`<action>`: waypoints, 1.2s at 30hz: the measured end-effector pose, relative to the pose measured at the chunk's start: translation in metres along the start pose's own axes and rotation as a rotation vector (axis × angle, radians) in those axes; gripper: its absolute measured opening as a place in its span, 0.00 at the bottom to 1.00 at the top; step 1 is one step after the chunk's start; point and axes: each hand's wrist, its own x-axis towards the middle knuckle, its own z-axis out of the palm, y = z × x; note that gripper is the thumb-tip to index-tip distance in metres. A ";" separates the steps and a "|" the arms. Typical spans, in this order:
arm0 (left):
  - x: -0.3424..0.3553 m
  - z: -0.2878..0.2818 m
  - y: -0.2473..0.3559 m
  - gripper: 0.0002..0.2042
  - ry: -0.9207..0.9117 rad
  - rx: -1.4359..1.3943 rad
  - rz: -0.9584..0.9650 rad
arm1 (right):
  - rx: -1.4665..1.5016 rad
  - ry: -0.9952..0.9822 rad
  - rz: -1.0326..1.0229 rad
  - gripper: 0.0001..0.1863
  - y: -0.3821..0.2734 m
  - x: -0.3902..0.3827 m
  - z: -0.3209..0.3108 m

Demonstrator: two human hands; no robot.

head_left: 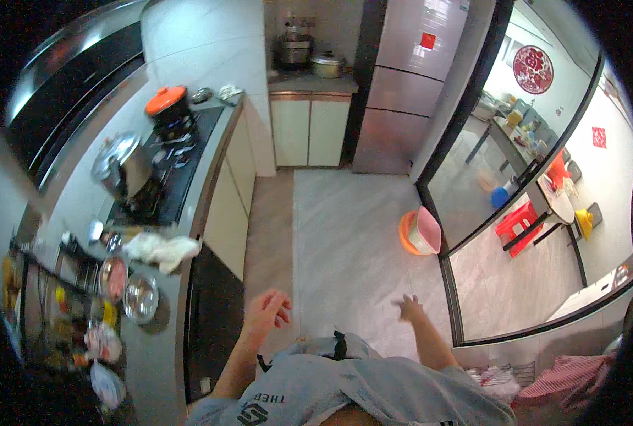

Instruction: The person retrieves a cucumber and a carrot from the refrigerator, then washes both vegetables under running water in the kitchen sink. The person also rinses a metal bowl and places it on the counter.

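- Both hands, the left hand (265,312) and the right hand (411,310), are held well apart above the floor (352,255) in the head view.
- The left fingers are loosely curved; the right ones are spread and slightly blurred.
- The left hand is held nearest a black cabinet front (217,305).
- Beyond the right hand, a pink basin (430,226) is set tilted with an orange basin (404,234) on the floor.
- A white cloth (162,250) is laid on the table (162,362).

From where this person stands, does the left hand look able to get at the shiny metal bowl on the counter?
Probably yes: the left hand looks empty, the metal bowl sits exposed on the counter, and nothing seems to stand between them, though a step closer may be needed.
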 end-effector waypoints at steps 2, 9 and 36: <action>0.066 0.011 0.025 0.12 -0.068 0.101 0.023 | 0.396 0.161 -0.009 0.40 0.026 0.035 0.055; 0.321 0.020 -0.019 0.15 0.013 0.877 0.187 | 1.103 0.029 -0.182 0.17 0.127 0.125 0.182; 1.057 0.019 0.036 0.22 -0.272 1.121 -0.163 | -0.294 1.215 -0.003 0.16 0.218 0.778 -0.772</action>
